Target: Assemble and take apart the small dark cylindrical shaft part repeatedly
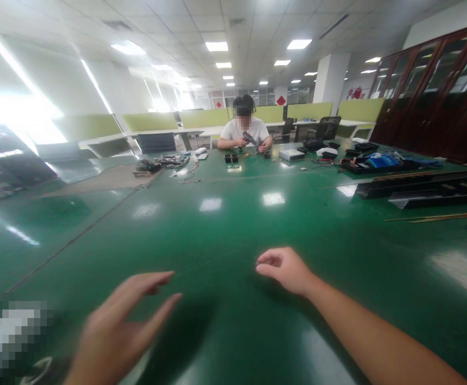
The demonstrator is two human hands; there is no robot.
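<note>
Right hand [287, 271] nearer, pinching small dark piece [258, 262] on side facing left hand [115, 318], spread, apart; long axis unclear.

Lit ceiling panels [216, 46], lime partitions [310, 111], white pillar [330, 77], dark cabinets [437, 99]

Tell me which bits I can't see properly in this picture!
All in the head view:
- Right hand: too small and blurred there to tell what, if anything, it pinches.
- Left hand: blurred, its arm cut off by the bottom edge.
- Pale patch: hidden by big pixel squares, cut off by the left edge.
- Dark tool with the other person: too small to tell its kind.
</note>
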